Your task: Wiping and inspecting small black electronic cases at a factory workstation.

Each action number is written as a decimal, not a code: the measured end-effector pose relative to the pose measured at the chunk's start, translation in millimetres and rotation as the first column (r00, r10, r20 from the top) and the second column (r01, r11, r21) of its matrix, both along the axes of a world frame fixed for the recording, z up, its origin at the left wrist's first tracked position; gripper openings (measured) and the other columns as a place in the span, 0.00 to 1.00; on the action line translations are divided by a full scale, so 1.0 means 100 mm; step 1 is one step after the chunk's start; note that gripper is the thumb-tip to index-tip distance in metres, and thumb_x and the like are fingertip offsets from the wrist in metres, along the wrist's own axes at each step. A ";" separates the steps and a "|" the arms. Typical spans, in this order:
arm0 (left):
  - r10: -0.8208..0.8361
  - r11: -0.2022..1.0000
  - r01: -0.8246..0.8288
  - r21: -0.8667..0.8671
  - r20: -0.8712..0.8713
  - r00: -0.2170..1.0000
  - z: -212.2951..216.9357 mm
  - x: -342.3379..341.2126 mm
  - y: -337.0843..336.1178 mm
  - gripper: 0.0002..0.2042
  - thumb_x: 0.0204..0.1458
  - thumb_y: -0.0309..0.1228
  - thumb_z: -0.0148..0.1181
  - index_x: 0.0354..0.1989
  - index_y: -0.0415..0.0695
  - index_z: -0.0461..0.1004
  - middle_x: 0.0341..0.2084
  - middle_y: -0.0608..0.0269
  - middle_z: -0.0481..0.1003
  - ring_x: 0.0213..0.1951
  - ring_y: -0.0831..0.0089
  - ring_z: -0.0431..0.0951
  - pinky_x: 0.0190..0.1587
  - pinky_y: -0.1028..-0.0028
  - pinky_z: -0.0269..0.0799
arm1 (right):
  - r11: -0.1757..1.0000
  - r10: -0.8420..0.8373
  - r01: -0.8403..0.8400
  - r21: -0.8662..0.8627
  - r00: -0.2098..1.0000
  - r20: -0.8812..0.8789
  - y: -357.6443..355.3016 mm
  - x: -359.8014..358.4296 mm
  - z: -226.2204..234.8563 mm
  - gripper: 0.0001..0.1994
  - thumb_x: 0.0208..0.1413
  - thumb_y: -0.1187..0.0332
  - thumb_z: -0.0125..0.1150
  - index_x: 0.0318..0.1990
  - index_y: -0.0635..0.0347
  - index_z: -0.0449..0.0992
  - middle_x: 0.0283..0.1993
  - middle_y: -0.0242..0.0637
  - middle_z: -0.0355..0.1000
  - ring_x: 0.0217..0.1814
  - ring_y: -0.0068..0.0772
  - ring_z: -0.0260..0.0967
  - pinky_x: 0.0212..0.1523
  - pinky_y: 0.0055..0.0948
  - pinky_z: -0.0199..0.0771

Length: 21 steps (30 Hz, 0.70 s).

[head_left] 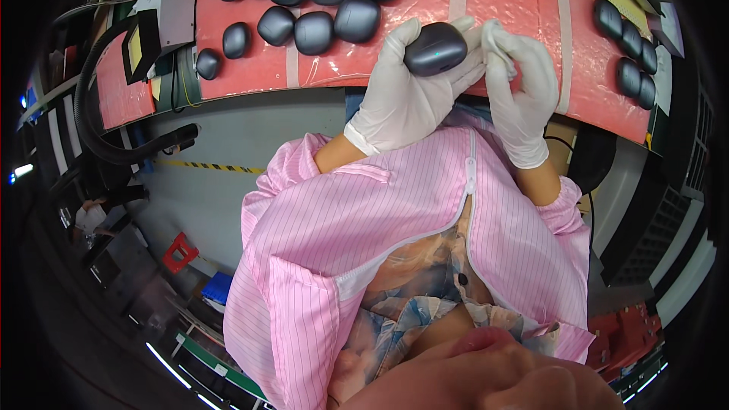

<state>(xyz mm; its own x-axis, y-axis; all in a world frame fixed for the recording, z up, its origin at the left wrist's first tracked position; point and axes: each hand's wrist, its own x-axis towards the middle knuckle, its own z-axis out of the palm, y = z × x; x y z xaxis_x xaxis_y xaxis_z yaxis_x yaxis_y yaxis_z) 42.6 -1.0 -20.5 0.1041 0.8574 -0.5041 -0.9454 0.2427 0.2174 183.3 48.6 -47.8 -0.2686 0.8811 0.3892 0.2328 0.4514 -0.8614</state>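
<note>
My left hand (pixel 404 95), in a white glove, holds a dark grey rounded earbud case (pixel 436 49) between the thumb and the palm. A small green light glows on the case's upper face. Just to the right, my right hand (pixel 530 83), also gloved in white, pinches a crumpled white cloth (pixel 497 47) close to the fingertips of the left. Several more dark cases (pixel 313 33) stand in rough rows on the red table mat (pixel 334 68), beyond and left of my hands.
At the far right of the mat sits a smaller group of dark cases (pixel 629 38), beside a yellow sheet (pixel 626 0). A grey box-shaped device (pixel 168 11) and a thick black hose (pixel 114 153) are at the left. Pale tape strips (pixel 563 38) cross the mat.
</note>
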 end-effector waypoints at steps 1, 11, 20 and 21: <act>-0.002 0.999 0.006 -0.036 0.116 0.993 0.00 0.00 0.01 0.25 0.62 0.45 0.37 0.54 0.35 0.64 0.50 0.54 0.71 0.54 0.64 0.70 0.60 0.65 0.64 | 0.976 0.025 -0.031 0.216 0.999 0.033 -0.03 -0.01 0.01 0.17 0.44 0.84 0.61 0.42 0.58 0.79 0.31 0.33 0.68 0.32 0.34 0.66 0.32 0.28 0.66; 0.014 1.000 -0.015 0.002 0.148 0.989 0.06 0.07 -0.01 0.28 0.62 0.46 0.34 0.57 0.31 0.61 0.58 0.49 0.64 0.62 0.58 0.64 0.65 0.64 0.58 | 0.979 -0.042 0.009 0.205 0.987 0.155 0.09 0.06 -0.06 0.14 0.47 0.81 0.61 0.42 0.59 0.78 0.34 0.35 0.72 0.31 0.31 0.66 0.34 0.29 0.68; -0.123 0.981 0.127 0.146 -0.036 0.992 0.02 0.09 0.01 0.29 0.60 0.45 0.42 0.61 0.32 0.59 0.60 0.45 0.63 0.62 0.57 0.63 0.66 0.64 0.55 | 0.936 0.351 -0.351 0.001 0.936 0.023 0.15 0.15 0.18 0.30 0.45 0.73 0.62 0.60 0.61 0.64 0.55 0.43 0.68 0.60 0.40 0.64 0.62 0.35 0.58; -0.126 0.981 0.129 0.146 -0.033 0.991 0.02 0.09 0.00 0.29 0.60 0.45 0.42 0.61 0.32 0.59 0.60 0.45 0.63 0.62 0.57 0.63 0.66 0.64 0.55 | 0.938 0.348 -0.348 0.000 0.937 0.026 0.12 0.13 0.16 0.30 0.45 0.73 0.62 0.60 0.61 0.64 0.55 0.43 0.68 0.60 0.40 0.64 0.62 0.35 0.58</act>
<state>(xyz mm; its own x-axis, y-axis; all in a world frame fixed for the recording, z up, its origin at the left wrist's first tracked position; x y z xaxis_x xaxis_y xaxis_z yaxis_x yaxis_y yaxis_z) 51.6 -1.1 -18.3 0.2072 0.9029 -0.3766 -0.9029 0.3246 0.2817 196.8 60.5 -31.5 -0.5674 0.7295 0.3820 0.0820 0.5116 -0.8553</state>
